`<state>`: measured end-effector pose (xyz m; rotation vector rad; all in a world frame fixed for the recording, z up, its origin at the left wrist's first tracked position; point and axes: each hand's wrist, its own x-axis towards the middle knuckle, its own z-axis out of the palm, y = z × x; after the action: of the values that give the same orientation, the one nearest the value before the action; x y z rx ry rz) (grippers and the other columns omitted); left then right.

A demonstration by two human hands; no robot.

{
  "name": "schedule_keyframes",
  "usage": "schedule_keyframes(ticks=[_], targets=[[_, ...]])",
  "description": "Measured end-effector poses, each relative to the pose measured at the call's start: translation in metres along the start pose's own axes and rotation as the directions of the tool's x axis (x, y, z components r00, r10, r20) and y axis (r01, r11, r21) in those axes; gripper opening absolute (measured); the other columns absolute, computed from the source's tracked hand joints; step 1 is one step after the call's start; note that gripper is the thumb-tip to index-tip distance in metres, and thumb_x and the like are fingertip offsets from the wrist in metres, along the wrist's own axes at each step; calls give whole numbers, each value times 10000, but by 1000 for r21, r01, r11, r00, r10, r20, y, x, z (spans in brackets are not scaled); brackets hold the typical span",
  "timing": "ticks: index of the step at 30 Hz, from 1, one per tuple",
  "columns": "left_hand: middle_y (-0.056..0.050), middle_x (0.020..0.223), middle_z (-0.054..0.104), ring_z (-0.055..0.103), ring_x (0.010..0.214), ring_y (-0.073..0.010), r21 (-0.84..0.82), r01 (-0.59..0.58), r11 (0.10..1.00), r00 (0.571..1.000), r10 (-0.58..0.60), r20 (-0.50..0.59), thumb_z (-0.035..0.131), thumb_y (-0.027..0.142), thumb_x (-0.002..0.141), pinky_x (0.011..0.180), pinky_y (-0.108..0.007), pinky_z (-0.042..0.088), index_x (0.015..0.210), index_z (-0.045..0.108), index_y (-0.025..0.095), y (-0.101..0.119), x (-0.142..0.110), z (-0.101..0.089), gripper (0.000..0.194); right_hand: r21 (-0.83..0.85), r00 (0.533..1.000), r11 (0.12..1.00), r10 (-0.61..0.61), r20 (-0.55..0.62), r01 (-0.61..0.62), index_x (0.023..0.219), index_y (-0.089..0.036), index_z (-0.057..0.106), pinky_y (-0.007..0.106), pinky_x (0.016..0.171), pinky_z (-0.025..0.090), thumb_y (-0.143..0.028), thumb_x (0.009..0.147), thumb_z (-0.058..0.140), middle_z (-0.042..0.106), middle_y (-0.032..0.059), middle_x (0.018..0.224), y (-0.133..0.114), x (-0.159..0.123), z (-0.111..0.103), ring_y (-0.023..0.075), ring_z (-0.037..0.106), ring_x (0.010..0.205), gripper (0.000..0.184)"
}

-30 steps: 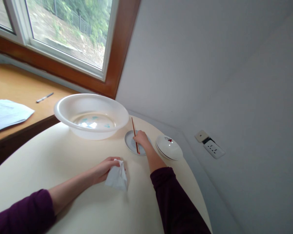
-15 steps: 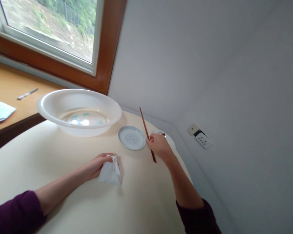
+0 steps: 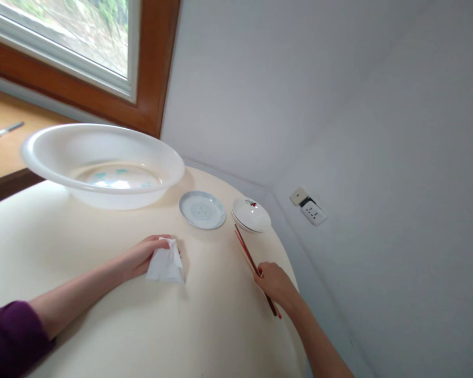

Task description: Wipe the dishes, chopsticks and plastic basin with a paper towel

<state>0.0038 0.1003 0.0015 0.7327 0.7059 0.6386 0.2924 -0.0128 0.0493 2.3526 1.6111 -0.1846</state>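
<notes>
A crumpled white tissue (image 3: 165, 265) hangs from my left hand (image 3: 144, 255), whose fingers are closed on it just over the table. On the right, my right hand (image 3: 275, 281) grips a pair of reddish-brown chopsticks (image 3: 246, 251) near their middle, close to the table's right edge. The chopsticks slant from upper left to lower right. Beyond both hands lies a pale grey-blue patterned plate (image 3: 202, 210). To its right are stacked white bowls (image 3: 252, 214) with a small red motif, near the chopsticks' far tips.
A large translucent white basin (image 3: 102, 197) stands on the round cream table (image 3: 205, 325) at the back left. Behind it, a wooden desk (image 3: 8, 157) holds a pen (image 3: 3, 132). The wall with a power socket (image 3: 314, 212) borders the table's right side.
My right hand has lifted the chopsticks off the plate and brought them right and nearer to me. My left hand still holds the tissue. The camera view has turned rightward.
</notes>
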Motion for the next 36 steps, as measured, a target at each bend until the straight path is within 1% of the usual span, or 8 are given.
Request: schedule_keyframes(ticks=[4,8,11,18,22,27,32,36], targets=[[-47,626,660,639,619,-195,-6,-5,1000,1000,5,-5,633,140,579,626,-293,505,637,554,155,-1,1,-1,99,-5,1000,1000,-7,-8,7,876,-121,679,271,675,400,-188,794,476,680,156,928,2,11,10,231,640,850,230],[-47,620,662,637,609,-191,-6,-2,1000,1000,2,-4,636,144,580,620,-292,506,633,559,153,-1,1,-2,94,0,1000,1000,-6,-20,6,897,-120,673,275,681,407,-220,802,464,676,158,939,5,21,14,233,636,864,251],[-48,624,666,636,609,-188,-8,-1,1000,1000,1,3,640,146,582,616,-289,507,632,563,153,0,1,0,92,15,1000,1000,-3,-21,3,911,-128,668,277,680,409,-255,814,454,677,152,942,6,24,13,234,635,867,267],[-43,599,663,646,623,-198,-31,13,999,1000,-14,-26,648,131,551,618,-295,515,612,550,158,3,-3,4,118,49,999,999,5,-35,-3,946,-138,655,279,688,410,-274,822,454,673,146,962,5,23,7,237,627,898,272],[-43,598,662,646,619,-201,-29,7,1000,1000,-8,-27,651,132,545,615,-297,516,619,551,158,1,-2,3,127,59,999,998,6,-36,-4,953,-143,652,279,690,413,-292,825,458,673,141,964,5,22,6,236,628,892,276],[-49,618,670,641,612,-194,-24,3,1000,1000,-3,-14,652,137,553,618,-294,515,633,567,153,-1,0,0,117,71,999,997,1,-32,1,961,-145,649,274,722,412,-282,817,467,668,138,982,7,23,6,228,616,932,270],[-49,633,673,640,615,-189,-27,4,1000,1000,-5,-7,651,139,565,623,-291,513,641,572,151,-1,0,-1,110,97,999,995,-1,-36,5,976,-139,647,286,740,416,-292,812,481,666,146,989,9,24,7,241,611,946,279],[-44,620,668,640,611,-189,-29,7,1000,1000,-7,-9,653,140,566,618,-289,513,631,563,154,-2,0,-2,112,130,999,991,-20,-46,26,1003,-136,640,268,753,418,-275,827,475,670,137,987,9,23,6,216,620,925,278]])
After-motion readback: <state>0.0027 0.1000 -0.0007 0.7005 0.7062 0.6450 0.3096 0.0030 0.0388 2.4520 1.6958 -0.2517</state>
